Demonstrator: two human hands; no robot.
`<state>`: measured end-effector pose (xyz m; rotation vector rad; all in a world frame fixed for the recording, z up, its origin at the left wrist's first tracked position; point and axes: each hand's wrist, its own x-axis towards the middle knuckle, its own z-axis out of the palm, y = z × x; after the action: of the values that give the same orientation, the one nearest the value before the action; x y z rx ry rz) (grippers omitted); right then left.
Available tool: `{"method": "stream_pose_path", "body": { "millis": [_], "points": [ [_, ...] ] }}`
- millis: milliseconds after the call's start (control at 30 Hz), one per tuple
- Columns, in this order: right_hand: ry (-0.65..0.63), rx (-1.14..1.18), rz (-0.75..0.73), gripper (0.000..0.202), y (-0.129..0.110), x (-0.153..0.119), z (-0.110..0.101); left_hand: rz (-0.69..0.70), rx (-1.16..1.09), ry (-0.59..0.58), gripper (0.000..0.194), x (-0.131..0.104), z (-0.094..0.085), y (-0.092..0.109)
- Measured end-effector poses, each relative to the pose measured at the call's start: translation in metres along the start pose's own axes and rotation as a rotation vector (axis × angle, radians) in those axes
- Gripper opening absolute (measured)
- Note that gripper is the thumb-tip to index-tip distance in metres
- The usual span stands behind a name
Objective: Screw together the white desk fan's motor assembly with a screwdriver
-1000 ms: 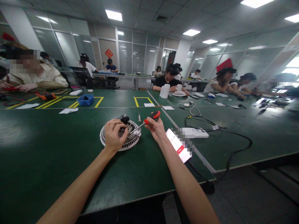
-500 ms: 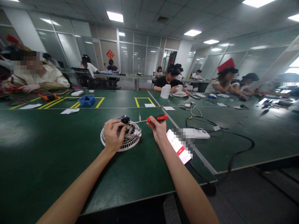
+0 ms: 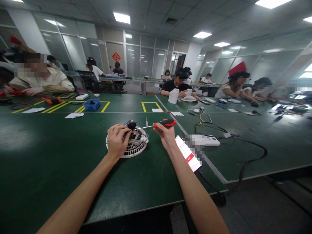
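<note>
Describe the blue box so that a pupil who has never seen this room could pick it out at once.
On the green table, look beyond the left hand to the yellow tape. The box sits among its lines. Unlike the white papers nearby, it is blue, open-topped, and holds dark pieces.

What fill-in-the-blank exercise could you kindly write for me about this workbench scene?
The right hand holds a red-and-black tool called a ____.
The left hand hides part of a round, slotted grille whose colour is ____.
The lit phone lies nearer to the ____ hand.
The small open bin on the green table is coloured ____.
Missing words: screwdriver; white; right; blue.
</note>
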<state>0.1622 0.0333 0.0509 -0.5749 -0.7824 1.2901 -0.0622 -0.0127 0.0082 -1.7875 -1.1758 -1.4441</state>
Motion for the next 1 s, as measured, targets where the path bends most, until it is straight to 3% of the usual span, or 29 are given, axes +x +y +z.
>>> {"method": "stream_pose_path", "body": {
  "millis": [200,667,1000],
  "points": [
    [-0.081,-0.014,0.030,0.064,-0.0074,-0.0026,-0.0007,0.161,0.062,-0.013,0.011,0.0064,-0.0072,-0.0042],
    [0.025,-0.001,0.005,0.062,-0.0018,-0.0014,0.0013,0.155,0.072,0.001,0.010,0.0086,-0.0076,0.0010],
    [-0.132,0.020,0.080,0.062,-0.0060,-0.0025,-0.0035,0.093,0.025,-0.011,0.011,0.0049,-0.0056,-0.0037]
  ]
}}
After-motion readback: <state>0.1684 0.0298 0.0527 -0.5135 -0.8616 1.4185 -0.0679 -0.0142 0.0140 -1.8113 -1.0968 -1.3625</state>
